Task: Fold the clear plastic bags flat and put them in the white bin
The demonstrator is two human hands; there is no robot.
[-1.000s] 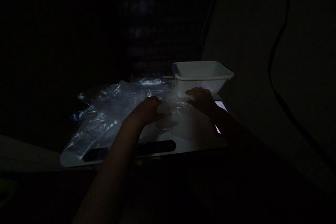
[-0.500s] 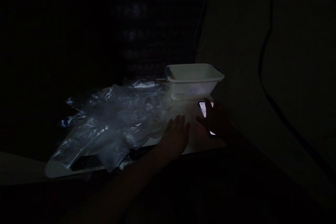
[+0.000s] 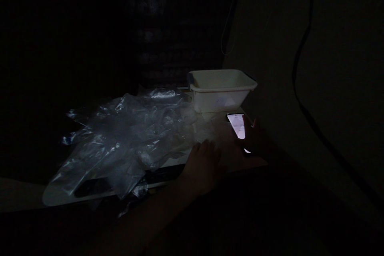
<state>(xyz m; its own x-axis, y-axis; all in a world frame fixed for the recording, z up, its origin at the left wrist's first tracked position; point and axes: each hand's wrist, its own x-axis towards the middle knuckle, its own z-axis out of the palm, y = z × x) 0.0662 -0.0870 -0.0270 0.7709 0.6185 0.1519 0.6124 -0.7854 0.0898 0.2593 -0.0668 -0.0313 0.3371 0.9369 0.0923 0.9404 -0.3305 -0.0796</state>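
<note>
Shifted right hand [image 3: 255, 138] from near tub [image 3: 220, 99] to phone [image 3: 237, 125] — can't tell grip; lowered left hand [image 3: 203, 165], loosely curled, seemingly empty — apparently leaving plastic [image 3: 129, 128] alone.

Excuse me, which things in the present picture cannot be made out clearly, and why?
All in the head view:
Phone: part of its screen is covered by the right hand; its text is too small to read.
Right hand: darkness hides much of its outline.
Left hand: its back hides the palm.
White tub: its front wall hides the bottom inside.
</note>
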